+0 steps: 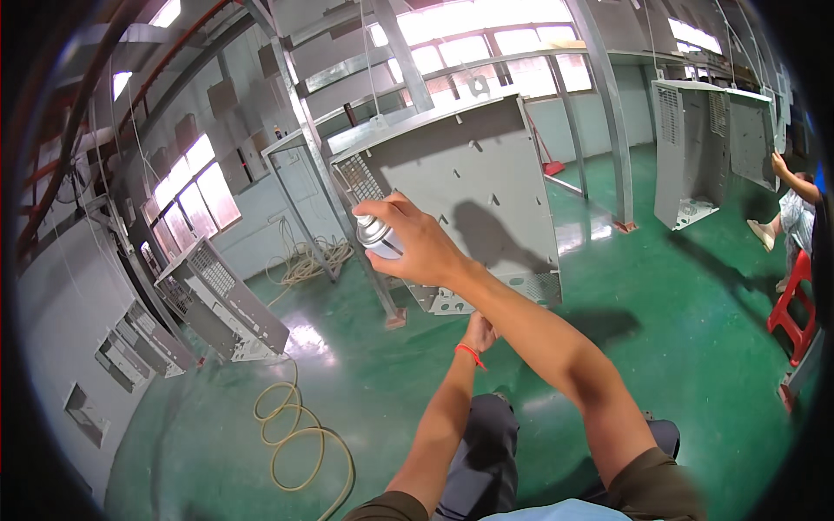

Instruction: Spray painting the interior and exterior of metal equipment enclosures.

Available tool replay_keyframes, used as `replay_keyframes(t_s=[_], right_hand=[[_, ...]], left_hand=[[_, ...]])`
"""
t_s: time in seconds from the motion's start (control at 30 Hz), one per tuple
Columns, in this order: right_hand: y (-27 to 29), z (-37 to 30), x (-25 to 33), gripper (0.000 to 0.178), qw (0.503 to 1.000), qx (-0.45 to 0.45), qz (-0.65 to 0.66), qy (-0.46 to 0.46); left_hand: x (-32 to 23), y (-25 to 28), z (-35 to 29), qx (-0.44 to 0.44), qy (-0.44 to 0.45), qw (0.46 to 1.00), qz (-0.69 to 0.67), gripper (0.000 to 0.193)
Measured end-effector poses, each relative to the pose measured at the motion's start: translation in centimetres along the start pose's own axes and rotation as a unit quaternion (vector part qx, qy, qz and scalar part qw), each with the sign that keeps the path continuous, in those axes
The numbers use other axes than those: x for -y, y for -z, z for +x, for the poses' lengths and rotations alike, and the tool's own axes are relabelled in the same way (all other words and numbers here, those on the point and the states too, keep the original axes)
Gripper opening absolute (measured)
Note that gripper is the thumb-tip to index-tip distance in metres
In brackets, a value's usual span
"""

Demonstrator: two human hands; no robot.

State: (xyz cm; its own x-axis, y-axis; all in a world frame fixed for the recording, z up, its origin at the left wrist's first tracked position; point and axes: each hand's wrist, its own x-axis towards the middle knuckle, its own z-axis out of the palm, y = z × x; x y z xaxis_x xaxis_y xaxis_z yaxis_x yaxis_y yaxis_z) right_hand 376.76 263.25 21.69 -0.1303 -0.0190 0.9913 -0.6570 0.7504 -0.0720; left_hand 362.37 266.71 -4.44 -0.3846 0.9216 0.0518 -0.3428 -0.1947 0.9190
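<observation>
In front of me hangs a grey sheet-metal case (417, 165), its open side toward me, with perforated vents at the upper left and along the bottom. My right hand (417, 239) is closed round a spray can (375, 233) with a white top, held before the left part of the case. The index finger lies on the can's top; no spray can be made out. Low in the middle, my left hand (479, 333), with a red cord at its wrist, grips the case's bottom edge. The right forearm partly covers its fingers.
Similar cases hang at left (226, 300) and right (691, 156). A steel post (608, 113) stands behind. A yellowish hose (300, 434) coils across the green floor. At the far right, another person's hand (779, 165) touches a panel, near a red stool (795, 313).
</observation>
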Motion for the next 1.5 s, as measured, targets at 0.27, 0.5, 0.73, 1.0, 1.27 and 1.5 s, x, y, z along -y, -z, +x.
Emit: replay_keyframes(t_s=[0.27,0.5,0.73,1.0,1.27,1.5], right_hand=[[6.2,-4.0,-1.7,0.070,0.997,-0.063,-0.018,-0.033],[21.4,-17.6,-0.1,0.072,0.985,0.004,-0.074,-0.153],[29.7,-28.8,-1.6,0.079,0.867,-0.234,0.047,-0.438],[28.9,-27.7,-1.1,0.079,0.853,-0.276,-0.004,-0.444],[30.6,-27.5,-0.8,0.081,0.854,-0.274,-0.021,-0.442],[31.1,-26.4,-1.2,0.081,0.843,-0.315,0.040,-0.435]], left_hand=[[0.2,-0.8,1.3,0.130,-0.009,0.991,-0.030,0.052],[3.0,-1.5,2.2,0.115,0.009,0.993,-0.016,0.050],[8.7,-3.3,8.5,0.052,0.164,0.896,0.409,0.038],[12.9,0.2,14.9,0.233,0.219,0.592,0.739,0.041],[17.1,-3.7,16.7,0.195,0.196,0.679,0.680,0.039],[19.4,-1.4,18.6,0.262,0.262,0.644,0.670,0.038]])
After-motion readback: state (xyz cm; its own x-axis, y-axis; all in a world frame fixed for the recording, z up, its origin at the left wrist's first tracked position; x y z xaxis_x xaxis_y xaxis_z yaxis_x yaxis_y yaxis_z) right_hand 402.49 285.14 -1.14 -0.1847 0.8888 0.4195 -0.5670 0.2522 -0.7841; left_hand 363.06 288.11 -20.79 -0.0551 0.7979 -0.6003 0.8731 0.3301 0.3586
